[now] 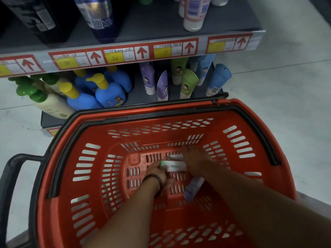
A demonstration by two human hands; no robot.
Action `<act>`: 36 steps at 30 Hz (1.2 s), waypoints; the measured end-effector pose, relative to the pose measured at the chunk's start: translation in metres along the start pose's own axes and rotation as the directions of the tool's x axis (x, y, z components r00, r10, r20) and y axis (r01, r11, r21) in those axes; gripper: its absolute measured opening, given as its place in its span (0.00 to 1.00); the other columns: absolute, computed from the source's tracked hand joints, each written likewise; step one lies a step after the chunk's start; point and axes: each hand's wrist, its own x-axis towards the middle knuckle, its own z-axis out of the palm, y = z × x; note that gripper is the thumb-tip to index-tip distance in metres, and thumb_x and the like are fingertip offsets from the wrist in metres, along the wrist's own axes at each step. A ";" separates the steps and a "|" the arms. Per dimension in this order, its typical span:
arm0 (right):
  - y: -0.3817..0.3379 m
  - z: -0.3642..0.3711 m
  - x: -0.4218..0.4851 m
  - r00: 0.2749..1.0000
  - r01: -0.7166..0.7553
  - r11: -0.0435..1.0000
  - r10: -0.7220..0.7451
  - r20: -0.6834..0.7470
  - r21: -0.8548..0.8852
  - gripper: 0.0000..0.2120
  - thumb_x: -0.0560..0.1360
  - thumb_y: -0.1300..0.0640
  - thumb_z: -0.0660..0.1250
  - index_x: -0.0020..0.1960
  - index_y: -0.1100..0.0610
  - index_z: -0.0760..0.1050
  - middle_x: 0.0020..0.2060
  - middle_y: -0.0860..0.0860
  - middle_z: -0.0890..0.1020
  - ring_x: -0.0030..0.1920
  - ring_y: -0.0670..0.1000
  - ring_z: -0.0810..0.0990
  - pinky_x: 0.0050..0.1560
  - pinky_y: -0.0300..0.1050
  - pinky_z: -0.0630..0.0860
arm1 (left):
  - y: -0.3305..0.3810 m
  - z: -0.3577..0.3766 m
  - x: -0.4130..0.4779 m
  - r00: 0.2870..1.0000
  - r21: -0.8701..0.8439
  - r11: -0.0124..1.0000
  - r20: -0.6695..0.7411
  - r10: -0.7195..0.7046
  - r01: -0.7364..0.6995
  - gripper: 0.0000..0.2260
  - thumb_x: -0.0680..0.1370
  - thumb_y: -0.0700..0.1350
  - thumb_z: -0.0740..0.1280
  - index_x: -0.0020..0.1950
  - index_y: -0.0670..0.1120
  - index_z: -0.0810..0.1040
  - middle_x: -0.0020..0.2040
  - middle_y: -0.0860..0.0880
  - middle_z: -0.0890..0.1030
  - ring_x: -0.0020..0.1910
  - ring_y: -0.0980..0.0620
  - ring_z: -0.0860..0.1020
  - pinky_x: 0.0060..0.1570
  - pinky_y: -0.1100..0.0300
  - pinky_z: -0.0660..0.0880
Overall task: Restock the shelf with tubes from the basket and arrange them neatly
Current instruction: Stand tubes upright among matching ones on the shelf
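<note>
Gripping the left end of a white-and-green plastic tube [176,166] with curled fingers of the left hand [156,171]; lying crosswise on the floor of the red slotted plastic basket [250,144]. At its other end the right hand [195,158], grip too blurred to tell. Left better placed to lift.

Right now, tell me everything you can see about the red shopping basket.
The red basket is slotted plastic, upright, in front of the lower shelf. Two black handles lie folded along its rim; a dark pull handle sticks out at left. The left hand grips a green-and-white tube on its bottom; the right hand reaches in beside it; a lavender tube lies under that forearm.
</note>
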 end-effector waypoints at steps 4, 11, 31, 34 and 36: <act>0.004 0.007 0.004 0.996 -0.067 0.959 0.048 0.072 0.277 0.29 0.81 0.39 0.69 0.76 0.51 0.71 0.71 0.54 0.80 0.73 0.59 0.78 0.75 0.56 0.73 | 0.008 0.003 0.000 1.000 -0.181 0.983 -0.019 -0.011 0.008 0.18 0.86 0.32 0.59 0.59 0.48 0.86 0.52 0.39 0.88 0.40 0.43 0.86 0.30 0.58 0.84; 0.001 0.007 -0.002 0.989 -0.124 0.779 0.049 0.138 0.615 0.30 0.73 0.41 0.83 0.72 0.48 0.80 0.57 0.42 0.82 0.58 0.47 0.82 0.58 0.45 0.77 | 0.011 0.005 -0.004 0.996 -0.223 0.974 0.072 0.058 -0.041 0.22 0.82 0.33 0.69 0.60 0.62 0.80 0.58 0.42 0.87 0.49 0.40 0.87 0.45 0.45 0.87; -0.034 -0.156 -0.133 0.937 0.234 0.636 0.055 -0.345 0.736 0.06 0.81 0.57 0.77 0.58 0.53 0.85 0.48 0.48 0.90 0.47 0.45 0.87 0.56 0.55 0.84 | 0.115 -0.098 -0.152 0.767 0.068 0.767 -0.037 0.641 -0.638 0.08 0.78 0.52 0.76 0.57 0.58 0.86 0.54 0.53 0.91 0.54 0.47 0.89 0.62 0.40 0.84; -0.040 -0.199 -0.154 0.892 0.325 0.613 0.054 -0.449 0.720 0.09 0.83 0.64 0.74 0.59 0.52 0.81 0.41 0.39 0.87 0.41 0.34 0.84 0.47 0.35 0.80 | 0.150 -0.126 -0.181 0.679 0.208 0.678 -0.074 0.730 -0.705 0.10 0.78 0.56 0.78 0.52 0.51 0.85 0.45 0.48 0.88 0.44 0.49 0.84 0.53 0.41 0.83; -0.045 -0.225 -0.158 0.852 0.372 0.608 0.075 -0.518 0.701 0.12 0.84 0.64 0.72 0.61 0.49 0.79 0.38 0.31 0.85 0.41 0.33 0.83 0.46 0.31 0.77 | 0.170 -0.141 -0.203 0.645 0.313 0.635 -0.086 0.760 -0.706 0.18 0.75 0.62 0.77 0.51 0.48 0.83 0.44 0.44 0.86 0.43 0.45 0.83 0.52 0.39 0.82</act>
